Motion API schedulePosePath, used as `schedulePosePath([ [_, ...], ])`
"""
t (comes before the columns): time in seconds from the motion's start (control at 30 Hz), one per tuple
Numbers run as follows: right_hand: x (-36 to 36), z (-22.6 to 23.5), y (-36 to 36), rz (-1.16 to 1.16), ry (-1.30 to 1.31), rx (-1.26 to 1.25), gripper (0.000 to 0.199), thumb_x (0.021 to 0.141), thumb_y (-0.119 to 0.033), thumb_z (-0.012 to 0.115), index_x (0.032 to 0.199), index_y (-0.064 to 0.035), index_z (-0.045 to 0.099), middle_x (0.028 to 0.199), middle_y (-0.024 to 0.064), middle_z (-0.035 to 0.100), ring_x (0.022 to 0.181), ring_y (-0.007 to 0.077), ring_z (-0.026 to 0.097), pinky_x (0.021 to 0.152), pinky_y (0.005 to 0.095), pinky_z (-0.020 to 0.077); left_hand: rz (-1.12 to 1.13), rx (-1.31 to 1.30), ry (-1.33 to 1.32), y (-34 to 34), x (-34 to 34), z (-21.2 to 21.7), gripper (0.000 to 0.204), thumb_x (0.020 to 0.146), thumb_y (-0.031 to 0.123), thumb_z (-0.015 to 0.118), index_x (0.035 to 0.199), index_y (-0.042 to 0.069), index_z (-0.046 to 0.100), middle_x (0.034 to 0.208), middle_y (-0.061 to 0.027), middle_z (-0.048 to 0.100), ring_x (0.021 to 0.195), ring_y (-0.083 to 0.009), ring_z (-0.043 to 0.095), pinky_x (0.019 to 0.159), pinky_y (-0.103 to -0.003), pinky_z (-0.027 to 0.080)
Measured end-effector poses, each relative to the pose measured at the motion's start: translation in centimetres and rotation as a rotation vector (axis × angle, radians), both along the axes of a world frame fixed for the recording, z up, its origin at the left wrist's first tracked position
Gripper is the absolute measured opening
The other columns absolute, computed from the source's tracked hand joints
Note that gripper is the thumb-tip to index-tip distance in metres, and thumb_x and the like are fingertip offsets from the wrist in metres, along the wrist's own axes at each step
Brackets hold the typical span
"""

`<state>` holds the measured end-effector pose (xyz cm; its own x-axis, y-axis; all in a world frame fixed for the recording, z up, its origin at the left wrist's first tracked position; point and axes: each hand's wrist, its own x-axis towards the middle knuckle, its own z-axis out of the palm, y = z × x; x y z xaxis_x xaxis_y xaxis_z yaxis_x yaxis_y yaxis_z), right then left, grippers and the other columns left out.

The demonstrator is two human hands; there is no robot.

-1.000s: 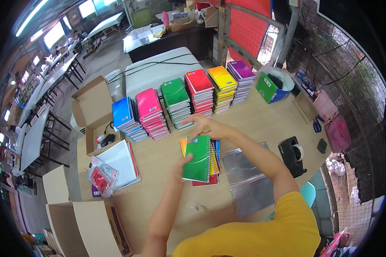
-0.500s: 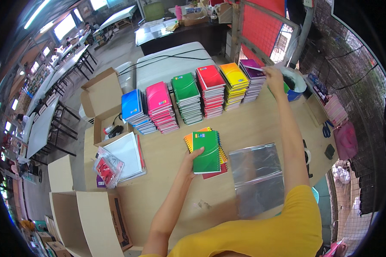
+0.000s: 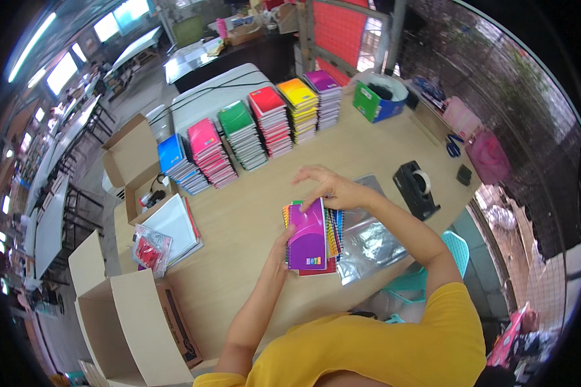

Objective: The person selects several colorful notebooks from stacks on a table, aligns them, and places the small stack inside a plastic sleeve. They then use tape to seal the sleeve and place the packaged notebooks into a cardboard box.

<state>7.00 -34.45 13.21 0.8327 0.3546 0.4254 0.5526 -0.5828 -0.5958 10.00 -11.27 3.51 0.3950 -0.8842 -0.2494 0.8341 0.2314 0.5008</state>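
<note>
Two-handed at a purple notebook [image 3: 308,240], topmost on a fanned notebook bundle [image 3: 334,233] over the table [image 3: 239,222]; clamped on the bundle's left side with the left hand [image 3: 280,250], thumb on the cover; touching the upper cover with the right hand [image 3: 339,191], fingers spread apart; beside clear plastic sheets [image 3: 373,248], near six notebook stacks [image 3: 244,138]

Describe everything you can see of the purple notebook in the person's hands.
The purple notebook is closed, its smooth, shiny-looking cover facing up, with a paler curved band and a small multicoloured label near the lower right corner. A whitish edge shows along its right side. It lies on other notebooks of several colours, above the table. The left hand holds its left side; the right hand touches its top, perhaps without gripping.
</note>
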Motion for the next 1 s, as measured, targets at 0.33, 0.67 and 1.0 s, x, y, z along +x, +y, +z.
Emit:
schedulePosePath([
  [0.33, -18.4, -6.0, 1.5, 0.205, 1.296, 1.498, 0.070, 0.086, -0.025, 0.071, 0.144, -0.0061, 0.035, 0.136, 0.0139, 0.052, 0.117, 0.0253, 0.058, 0.102, 0.0415, 0.0482, -0.313, -0.188, -2.132, -2.0, -5.8, 12.1, 0.074, 0.062, 0.019, 0.082, 0.129, 0.006, 0.054, 0.129, -0.0169, 0.056, 0.126, -0.0311, 0.050, 0.111, -0.046, 0.032],
  [0.67, -18.5, -12.5, -8.0, -0.551, 0.420, 0.852, 0.105, 0.061, -0.002, 0.089, 0.144, -0.0115, 0.027, 0.132, 0.0136, 0.050, 0.120, 0.0212, 0.053, 0.100, 0.0373, 0.0462, -0.042, 0.171, -0.874, -15.1, -7.9, -2.0, 0.120, 0.062, 0.027, 0.091, 0.153, 0.007, 0.015, 0.140, -0.0151, 0.045, 0.131, -0.0275, 0.042, 0.108, -0.041, 0.036],
  [1.0, -11.2, -21.3, -12.2, -0.362, 0.213, 0.940, 0.124, 0.053, -0.025, 0.096, 0.151, -0.0084, 0.022, 0.134, 0.0094, 0.044, 0.123, 0.0223, 0.047, 0.103, 0.0346, 0.0398, 0.396, 0.353, -0.982, -20.1, -5.6, -10.4, 0.126, 0.035, 0.049, 0.095, 0.138, 0.006, 0.038, 0.126, -0.0113, 0.051, 0.118, -0.0248, 0.052, 0.101, -0.037, 0.044],
])
